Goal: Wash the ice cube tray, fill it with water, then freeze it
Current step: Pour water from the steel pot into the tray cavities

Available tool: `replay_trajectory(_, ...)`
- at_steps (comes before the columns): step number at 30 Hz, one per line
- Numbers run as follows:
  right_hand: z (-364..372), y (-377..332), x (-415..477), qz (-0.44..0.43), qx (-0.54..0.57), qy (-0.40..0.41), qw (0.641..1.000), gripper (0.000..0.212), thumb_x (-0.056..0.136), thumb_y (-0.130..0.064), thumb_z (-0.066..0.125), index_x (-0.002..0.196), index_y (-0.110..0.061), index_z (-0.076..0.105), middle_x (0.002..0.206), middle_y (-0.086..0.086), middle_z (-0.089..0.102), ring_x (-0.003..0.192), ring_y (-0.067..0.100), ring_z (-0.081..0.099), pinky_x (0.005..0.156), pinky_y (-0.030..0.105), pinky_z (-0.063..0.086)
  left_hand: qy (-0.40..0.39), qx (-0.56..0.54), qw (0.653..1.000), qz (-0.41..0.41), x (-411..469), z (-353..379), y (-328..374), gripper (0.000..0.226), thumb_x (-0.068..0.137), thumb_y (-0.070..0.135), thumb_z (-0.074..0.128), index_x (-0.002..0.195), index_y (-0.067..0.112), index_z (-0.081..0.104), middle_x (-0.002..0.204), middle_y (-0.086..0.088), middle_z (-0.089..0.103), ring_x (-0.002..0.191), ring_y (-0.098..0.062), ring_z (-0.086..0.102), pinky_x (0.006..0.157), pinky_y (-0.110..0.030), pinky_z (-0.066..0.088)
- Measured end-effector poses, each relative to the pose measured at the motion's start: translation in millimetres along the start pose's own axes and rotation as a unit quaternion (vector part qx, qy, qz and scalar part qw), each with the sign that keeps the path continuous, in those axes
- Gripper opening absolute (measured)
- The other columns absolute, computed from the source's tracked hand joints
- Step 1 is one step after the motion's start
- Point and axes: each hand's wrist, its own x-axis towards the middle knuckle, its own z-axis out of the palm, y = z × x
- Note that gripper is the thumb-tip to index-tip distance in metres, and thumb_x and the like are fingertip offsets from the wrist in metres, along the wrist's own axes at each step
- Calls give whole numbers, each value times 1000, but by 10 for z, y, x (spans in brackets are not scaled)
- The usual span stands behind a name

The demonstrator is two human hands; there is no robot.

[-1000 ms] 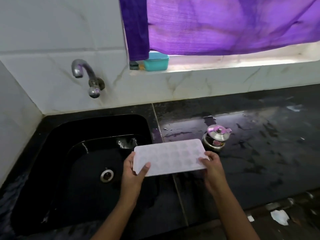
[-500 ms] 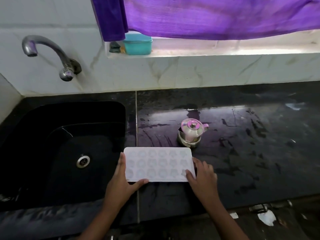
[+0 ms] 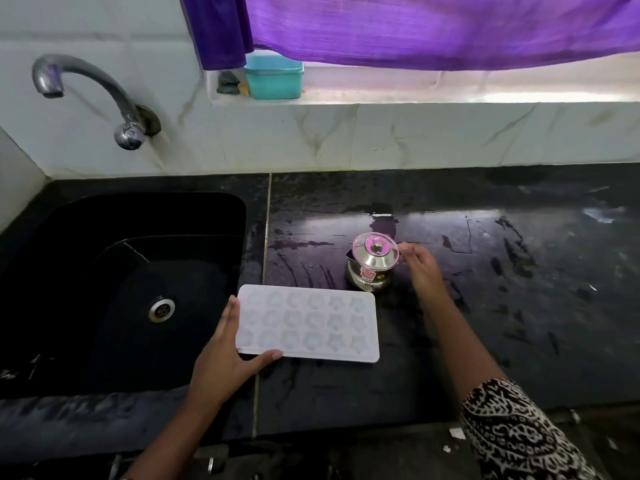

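Observation:
The white ice cube tray (image 3: pixel 308 323) lies flat on the black counter, right of the sink, its star-shaped cells facing up. My left hand (image 3: pixel 225 351) rests against its front-left corner, fingers straight along the left edge and thumb along the front edge. My right hand (image 3: pixel 420 268) is at the right side of a small steel pot (image 3: pixel 370 268) with a lid just behind the tray, fingertips curled at the pot's handle.
The black sink (image 3: pixel 239 216) with its drain (image 3: pixel 161 309) is at left, under a wall tap (image 3: pixel 86 84). A teal box (image 3: pixel 273 79) sits on the window sill below a purple curtain (image 3: pixel 415 29). The counter (image 3: pixel 519 289) is wet and streaked.
The tray came from over the sink edge onto the counter. My right hand let go of the tray's right end and moved up to the steel pot. My left hand stayed at the tray.

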Motion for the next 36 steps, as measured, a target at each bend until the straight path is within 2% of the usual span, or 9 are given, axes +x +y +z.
replay_trajectory(4,40,134,19,5,87,5,996,20,94,-23,55,74,-19,59,74,-4,62,72,7,55,69,22,47,5,5,1000,-3,9,13,-4,131,50,92,56,156,33,5,153,30,0,143,-9,29,103,-33,40)
replay_trajectory(7,62,179,6,-1,169,23,985,35,91,-8,55,59,-20,49,54,-11,50,54,3,43,55,17,38,8,11,1000,-3,6,17,10,127,52,86,56,156,31,8,152,30,2,143,-9,29,104,-33,39)
replay_trajectory(12,175,182,15,5,309,34,950,55,88,6,46,42,-23,48,45,-13,40,46,0,34,50,16,30,12,19,1000,-2,-3,20,20,125,53,82,60,156,31,10,151,30,6,142,-10,31,103,-32,39)
replay_trajectory(21,355,214,69,-21,421,94,902,54,86,10,50,43,-23,46,46,-13,40,47,1,36,50,14,34,25,54,998,-5,-17,56,36,123,55,83,58,156,30,12,154,26,12,142,-9,30,104,-34,39)
replay_trajectory(25,312,150,77,-14,441,112,890,53,86,8,51,43,-22,48,45,-11,41,46,1,38,50,14,37,19,60,998,-27,-25,93,36,126,54,88,54,157,27,12,161,15,16,145,-15,28,108,-39,40)
replay_trajectory(27,242,68,88,-21,444,117,888,53,86,7,51,42,-22,49,44,-12,41,45,1,39,50,14,38,20,60,997,-43,-25,134,59,129,54,93,49,157,26,11,162,11,15,147,-19,23,114,-42,33)
replay_trajectory(29,147,-30,92,-30,441,115,889,54,87,6,49,41,-23,49,44,-13,41,45,1,41,50,14,39,29,67,996,-48,-1,181,113,132,53,99,42,157,22,11,162,9,15,148,-18,19,121,-38,16)
replay_trajectory(32,-1,-184,61,-39,437,106,892,54,89,4,48,42,-22,49,43,-12,42,46,1,42,52,16,40,39,79,995,-47,100,251,257,138,50,102,30,157,18,10,163,7,14,148,-9,15,118,-29,-8)
replay_trajectory(36,-95,-371,-3,-59,435,86,895,52,90,3,47,45,-21,55,48,-12,52,51,1,50,55,15,44,29,104,994,-31,358,358,494,137,52,102,23,157,15,4,164,3,8,149,-6,10,118,-36,-15)
